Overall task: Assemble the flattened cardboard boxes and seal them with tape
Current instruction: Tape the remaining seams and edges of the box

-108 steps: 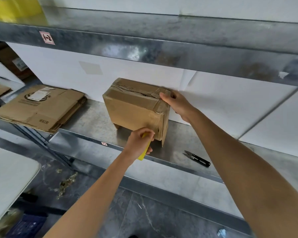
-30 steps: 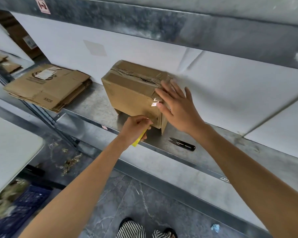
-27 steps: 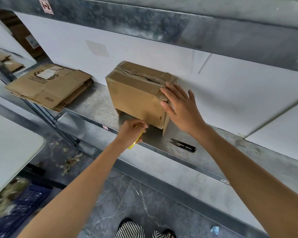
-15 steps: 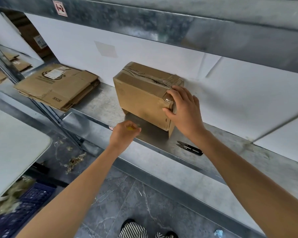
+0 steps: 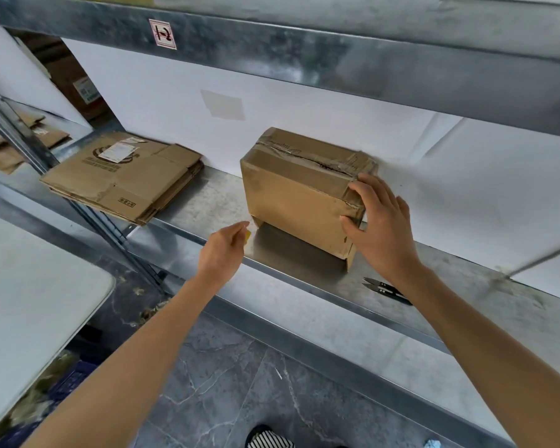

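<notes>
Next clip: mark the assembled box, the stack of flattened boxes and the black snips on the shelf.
assembled box [image 5: 296,202]: head view, middle of its front face.
flattened boxes [image 5: 123,176]: head view, top sheet of the stack.
black snips [image 5: 388,289]: head view, middle of its black body.

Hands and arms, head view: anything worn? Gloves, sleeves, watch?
Nothing worn. The left hand and right hand are bare: no gloves, and no rings or watch show. The left arm and right arm are uncovered up to the picture's edge: no sleeves, bands or markings.
</notes>
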